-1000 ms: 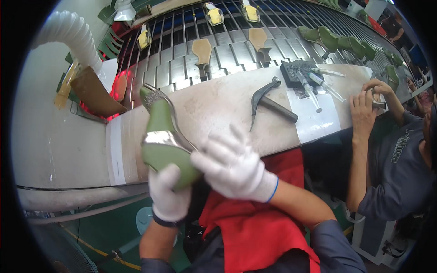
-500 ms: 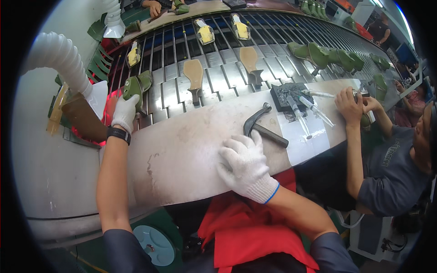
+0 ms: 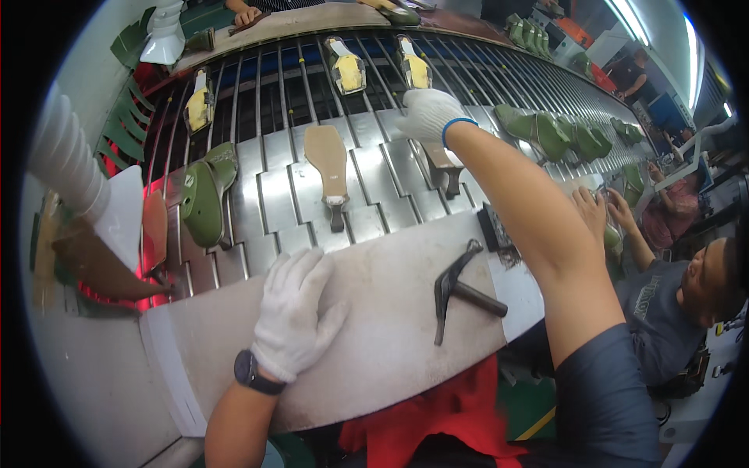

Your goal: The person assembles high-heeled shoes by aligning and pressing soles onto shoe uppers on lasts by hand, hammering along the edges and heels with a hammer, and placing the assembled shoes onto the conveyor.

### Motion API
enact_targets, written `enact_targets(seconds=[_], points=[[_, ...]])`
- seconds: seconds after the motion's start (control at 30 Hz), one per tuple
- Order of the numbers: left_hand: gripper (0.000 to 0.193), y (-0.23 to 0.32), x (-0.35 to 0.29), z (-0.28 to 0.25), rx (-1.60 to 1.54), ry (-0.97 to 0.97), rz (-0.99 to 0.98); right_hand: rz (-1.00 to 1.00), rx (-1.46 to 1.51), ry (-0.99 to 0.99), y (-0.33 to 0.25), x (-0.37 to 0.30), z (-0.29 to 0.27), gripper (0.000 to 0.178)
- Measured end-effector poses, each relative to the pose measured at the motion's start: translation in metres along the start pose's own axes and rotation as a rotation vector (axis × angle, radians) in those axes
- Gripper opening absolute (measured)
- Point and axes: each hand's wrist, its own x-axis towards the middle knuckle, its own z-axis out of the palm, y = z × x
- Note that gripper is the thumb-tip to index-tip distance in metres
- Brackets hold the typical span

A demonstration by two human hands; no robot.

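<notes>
My left hand [image 3: 295,316], in a white knit glove, lies open on the worktable with its fingers stretched toward the conveyor. Nothing is in it. My right hand [image 3: 434,117], gloved the same way, reaches over the conveyor and covers the upper part of a tan shoe sole with a heel [image 3: 443,156]. Its fingers are mostly hidden, so a grip cannot be made out. A second tan heeled sole [image 3: 326,160] lies to its left. On the conveyor's left part sits a green shoe [image 3: 204,201]. A hammer [image 3: 477,299] rests on the table between my arms.
Several shoe lasts with yellow patches, one a yellow-patched last [image 3: 348,72], sit on the conveyor rods [image 3: 265,93]. Green shoes [image 3: 538,132] stand at the right. A white hose nozzle [image 3: 109,218] is at the left. A co-worker [image 3: 663,296] sits close on the right.
My left hand has let go of the green shoe and come back onto the table. My right hand has left the table beside the hammer and stretched out over the right tan sole.
</notes>
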Motion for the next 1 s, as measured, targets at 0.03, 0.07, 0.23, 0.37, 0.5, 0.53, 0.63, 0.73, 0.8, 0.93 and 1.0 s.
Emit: enact_targets(seconds=[0.03, 0.07, 0.23, 0.37, 0.5, 0.53, 0.63, 0.73, 0.8, 0.93, 1.0], points=[[0.063, 0.003, -0.003, -0.006, 0.017, -0.020, -0.032, 0.040, -0.003, -0.056, 0.001, 0.018, 0.003, 0.053], [0.063, 0.003, -0.002, -0.008, 0.010, -0.012, -0.036, 0.037, -0.014, -0.057, 0.009, 0.037, 0.011, 0.053], [0.062, -0.006, 0.010, -0.010, -0.080, -0.082, -0.068, 0.347, 0.154, 0.111, 0.045, 0.143, 0.039, 0.094], [0.051, 0.001, 0.006, -0.018, -0.068, -0.033, -0.119, 0.420, 0.215, 0.165, 0.031, 0.180, 0.047, 0.086], [0.052, -0.001, 0.005, -0.020, -0.061, -0.009, -0.092, 0.443, 0.175, 0.212, 0.026, 0.155, 0.034, 0.079], [0.057, -0.004, 0.005, -0.018, -0.071, -0.031, -0.075, 0.428, 0.184, 0.226, 0.030, 0.140, 0.027, 0.078], [0.062, -0.005, 0.008, -0.009, -0.070, -0.025, -0.013, 0.479, 0.278, 0.236, 0.050, 0.084, -0.003, 0.083], [0.071, -0.003, -0.006, -0.008, -0.009, -0.001, 0.010, 0.444, 0.511, 0.341, 0.028, 0.019, -0.031, 0.083], [0.080, -0.001, -0.015, -0.008, -0.053, 0.094, -0.028, 0.407, 0.797, 0.300, -0.006, -0.048, -0.062, 0.081], [0.083, 0.023, -0.017, -0.021, 0.099, 0.276, 0.171, 0.329, 1.481, 0.061, -0.082, -0.184, -0.091, 0.064], [0.078, 0.032, -0.020, -0.021, 0.284, 0.386, 0.271, 0.240, 1.739, -0.181, -0.112, -0.258, -0.090, 0.055]])
